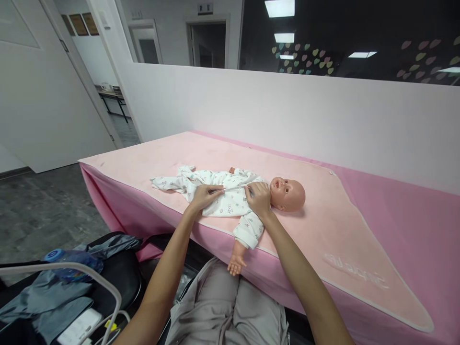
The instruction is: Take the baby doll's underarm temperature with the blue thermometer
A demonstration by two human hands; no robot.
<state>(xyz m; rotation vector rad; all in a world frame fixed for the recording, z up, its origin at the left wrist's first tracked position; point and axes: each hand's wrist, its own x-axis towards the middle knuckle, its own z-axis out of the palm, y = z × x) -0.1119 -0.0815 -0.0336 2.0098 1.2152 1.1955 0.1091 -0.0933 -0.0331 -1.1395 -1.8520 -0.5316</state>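
Observation:
A baby doll (286,193) lies on its back on a pale pink mat (323,225), head to the right, dressed in a white printed romper (230,203). My left hand (205,195) pinches the romper's front edge at the doll's belly. My right hand (259,197) grips the same front edge at the chest, just below the doll's chin. The fabric is stretched between both hands. One doll arm (237,261) hangs over the table's near edge.
The mat covers a long table with a darker pink cover (413,211) against a white wall. At the lower left a black chair holds a grey garment (53,287), a blue bottle (68,261) and a white device. An open doorway is at the left.

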